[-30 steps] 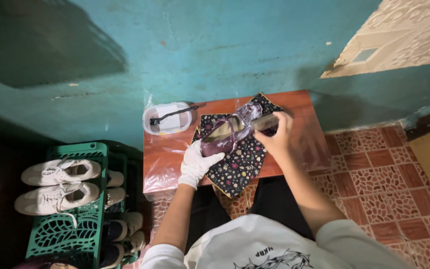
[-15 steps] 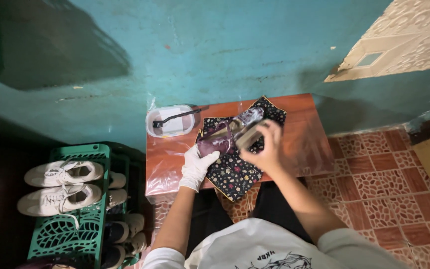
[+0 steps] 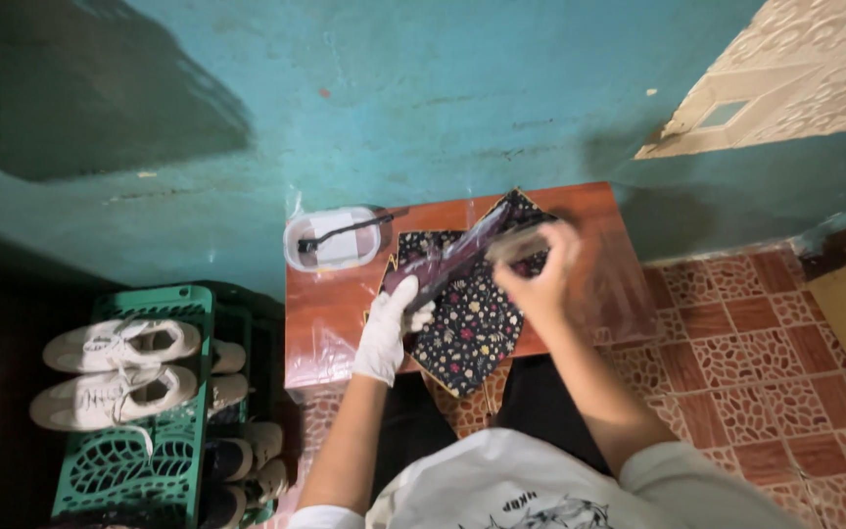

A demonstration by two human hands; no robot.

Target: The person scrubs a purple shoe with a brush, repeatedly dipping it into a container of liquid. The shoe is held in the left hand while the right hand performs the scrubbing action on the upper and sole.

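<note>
Since half a second ago, our bare right hand (image 3: 540,274) has slid right along the dark purple glossy shoe (image 3: 452,257), which now tilts further from us. Our white-gloved left hand (image 3: 392,328) has its fingers closed around the shoe's near end, holding it just above the dark floral cloth (image 3: 472,328) spread on the reddish-brown wooden desk (image 3: 330,323). The right hand's fingers are blurred; they seem curled on something pale against the shoe, though we cannot tell for sure. We judge the shoe could twist out of the gloved grip if the right hand pushes hard, or knock the clear plastic tub with a black brush (image 3: 333,240) at the far left. Both forearms reach forward, elbows bent.
</note>
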